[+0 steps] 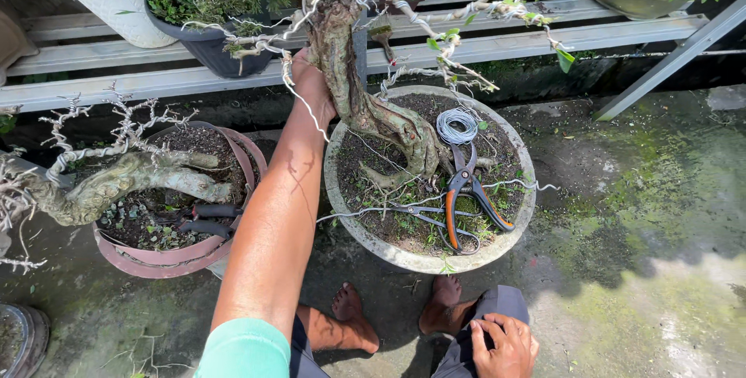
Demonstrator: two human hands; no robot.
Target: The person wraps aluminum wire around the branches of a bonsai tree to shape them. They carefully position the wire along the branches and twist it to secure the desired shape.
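We hold the wired bonsai trunk (350,75), rooted in the round grey pot (342,215) on the floor, with our left hand (311,83) closed behind it, while our right hand (503,344) rests empty, fingers curled, on our knee.

rough bark trunk (365,106); matt stone-like pot (522,215); shiny wire coil (456,125)

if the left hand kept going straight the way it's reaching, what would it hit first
The left hand already rests against the wired bonsai trunk. Going straight on, it would likely meet the dark plastic pot on the metal rack behind, though depth is unclear.
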